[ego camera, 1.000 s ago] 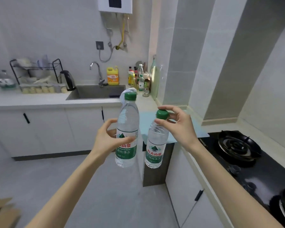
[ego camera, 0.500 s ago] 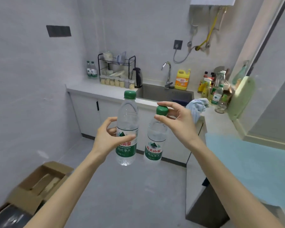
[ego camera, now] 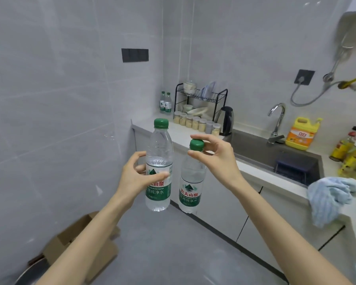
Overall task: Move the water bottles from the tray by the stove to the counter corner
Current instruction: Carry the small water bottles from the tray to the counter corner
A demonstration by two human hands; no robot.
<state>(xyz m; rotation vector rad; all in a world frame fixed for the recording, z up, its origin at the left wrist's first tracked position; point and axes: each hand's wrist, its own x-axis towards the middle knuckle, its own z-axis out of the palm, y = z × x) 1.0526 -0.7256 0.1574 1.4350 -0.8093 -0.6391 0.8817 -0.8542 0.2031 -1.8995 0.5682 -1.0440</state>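
Bottles (ego camera: 158, 153) (ego camera: 190, 194) midair, one in each of the hands (ego camera: 135, 177) (ego camera: 218, 161)

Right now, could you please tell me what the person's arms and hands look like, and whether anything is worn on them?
Both arms are bare as far as the picture shows: no sleeve reaches the left arm or the right arm. The left hand and the right hand wear no gloves. No ring, watch, bracelet or marking shows on the fingers or wrists.

left hand (ego camera: 135, 177) grips left bottle (ego camera: 158, 169) | right hand (ego camera: 218, 159) pinches right bottle (ego camera: 191, 188) cap
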